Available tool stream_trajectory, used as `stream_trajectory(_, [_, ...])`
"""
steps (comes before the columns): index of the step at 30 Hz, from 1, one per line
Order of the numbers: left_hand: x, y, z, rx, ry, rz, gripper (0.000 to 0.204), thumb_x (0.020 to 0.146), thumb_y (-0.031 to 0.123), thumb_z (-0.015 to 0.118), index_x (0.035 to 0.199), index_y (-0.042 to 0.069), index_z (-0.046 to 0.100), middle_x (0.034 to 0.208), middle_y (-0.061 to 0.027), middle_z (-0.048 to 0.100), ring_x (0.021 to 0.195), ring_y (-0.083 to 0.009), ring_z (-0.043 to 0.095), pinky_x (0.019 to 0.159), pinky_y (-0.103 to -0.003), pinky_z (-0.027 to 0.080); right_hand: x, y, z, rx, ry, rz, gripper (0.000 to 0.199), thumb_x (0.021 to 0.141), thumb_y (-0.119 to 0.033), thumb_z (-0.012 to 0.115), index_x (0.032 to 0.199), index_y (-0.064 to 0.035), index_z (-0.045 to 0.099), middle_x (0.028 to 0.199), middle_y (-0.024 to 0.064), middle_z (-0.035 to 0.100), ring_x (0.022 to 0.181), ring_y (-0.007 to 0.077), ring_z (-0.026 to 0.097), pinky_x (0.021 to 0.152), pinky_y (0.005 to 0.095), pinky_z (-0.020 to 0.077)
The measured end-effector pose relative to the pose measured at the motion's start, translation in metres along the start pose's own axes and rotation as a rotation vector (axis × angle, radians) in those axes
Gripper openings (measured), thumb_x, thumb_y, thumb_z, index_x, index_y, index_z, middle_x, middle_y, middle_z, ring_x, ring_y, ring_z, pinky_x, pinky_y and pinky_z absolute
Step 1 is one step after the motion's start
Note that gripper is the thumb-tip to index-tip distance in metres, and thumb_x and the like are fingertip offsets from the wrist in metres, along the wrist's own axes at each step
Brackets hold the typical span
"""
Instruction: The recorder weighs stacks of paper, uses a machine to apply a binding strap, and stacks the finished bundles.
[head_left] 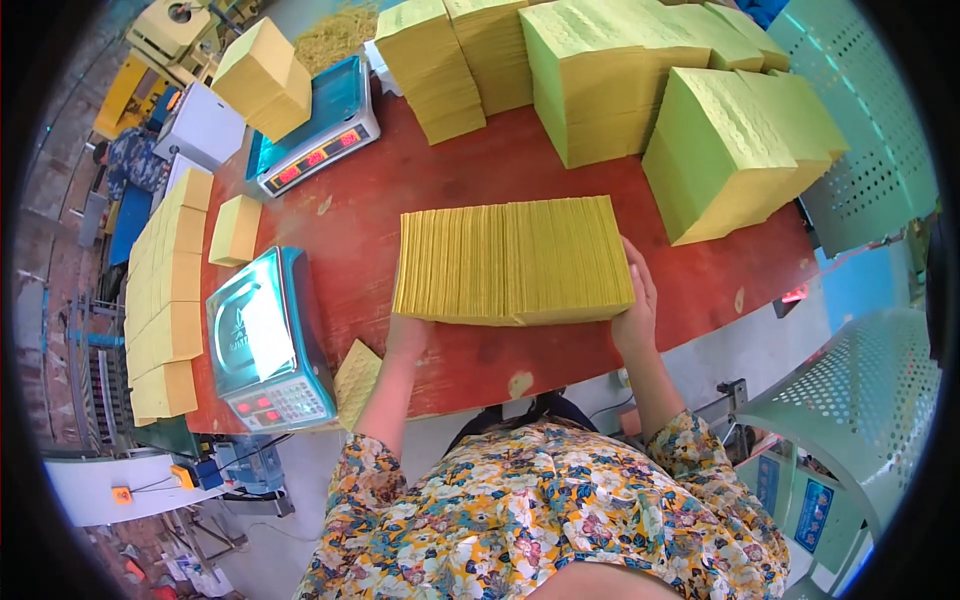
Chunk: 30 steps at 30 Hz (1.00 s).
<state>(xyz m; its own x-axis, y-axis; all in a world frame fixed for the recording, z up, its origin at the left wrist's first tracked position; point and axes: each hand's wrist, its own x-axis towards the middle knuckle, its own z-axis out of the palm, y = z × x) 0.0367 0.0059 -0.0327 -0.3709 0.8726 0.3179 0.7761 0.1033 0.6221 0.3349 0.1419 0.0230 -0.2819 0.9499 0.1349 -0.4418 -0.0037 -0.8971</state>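
Observation:
A long block of yellow paper sheets [512, 260] stands on edge on the red table [520, 165]. My left hand [405, 335] presses against its near left end, partly hidden under the block. My right hand [637, 305] is flat against its right end, fingers up along the side. Both hands squeeze the block between them.
Tall piles of yellow-green paper [600, 80] fill the table's far side and right [725, 150]. A digital scale [262, 340] sits at my left, another [320, 125] farther back with a yellow stack on it. Small yellow bundles [165, 290] line the left edge. A perforated green chair [860, 400] stands at my right.

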Motion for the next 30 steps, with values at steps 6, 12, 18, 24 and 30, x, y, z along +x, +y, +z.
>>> stream_trajectory(6, [0.0, -0.004, 0.019, -0.602, 0.054, -0.244, 0.034, 0.095, 0.009, 0.053, 0.127, -0.001, 0.048, 0.123, -0.0103, 0.056, 0.114, -0.0191, 0.053, 0.095, -0.034, 0.046, 0.009, 0.008, 0.007, -0.038, 0.052, 0.035, 0.043, 0.105, -0.025, 0.033, 0.133, 0.0038, 0.049, 0.128, 0.0104, 0.056, 0.118, 0.0164, 0.052, 0.101, 0.0302, 0.0389])
stream_trajectory(12, [0.0, 0.017, 0.027, -1.119, 0.131, -0.424, 0.04, 0.1, 0.022, 0.046, 0.135, 0.004, 0.043, 0.131, -0.0072, 0.052, 0.119, -0.0186, 0.051, 0.1, -0.035, 0.045, 0.012, 0.009, 0.015, -0.006, 0.08, 0.114, 0.043, 0.104, -0.028, 0.04, 0.128, 0.0043, 0.054, 0.125, 0.0092, 0.059, 0.115, 0.0156, 0.053, 0.1, 0.0291, 0.04])
stream_trajectory(18, [-0.009, 0.041, 0.023, -1.252, 0.118, -0.492, 0.042, 0.101, 0.027, 0.044, 0.137, 0.005, 0.042, 0.134, -0.0068, 0.049, 0.123, -0.0191, 0.049, 0.103, -0.036, 0.042, 0.002, 0.015, 0.02, 0.076, 0.159, 0.172, 0.043, 0.102, -0.031, 0.044, 0.127, 0.0024, 0.055, 0.121, 0.0077, 0.061, 0.112, 0.0145, 0.054, 0.098, 0.0289, 0.0407])
stream_trajectory(24, [-0.05, 0.069, -0.009, -1.181, -0.162, -0.498, 0.046, 0.1, 0.031, 0.045, 0.138, 0.005, 0.041, 0.134, -0.0078, 0.049, 0.123, -0.0207, 0.049, 0.101, -0.036, 0.044, -0.098, -0.028, 0.017, -0.009, 0.362, 0.202, 0.04, 0.102, -0.03, 0.044, 0.125, 0.0003, 0.058, 0.115, 0.0059, 0.062, 0.107, 0.0129, 0.056, 0.093, 0.0273, 0.0426])
stream_trajectory(30, [-0.097, 0.133, -0.028, -1.051, -0.769, -0.346, 0.046, 0.1, 0.03, 0.042, 0.137, 0.002, 0.041, 0.134, -0.0111, 0.051, 0.12, -0.0241, 0.053, 0.099, -0.039, 0.046, -0.278, -0.068, 0.028, 0.135, 0.882, 0.08, 0.038, 0.102, -0.029, 0.045, 0.121, -0.0006, 0.059, 0.109, 0.0035, 0.063, 0.1, 0.0119, 0.057, 0.089, 0.0268, 0.0435])
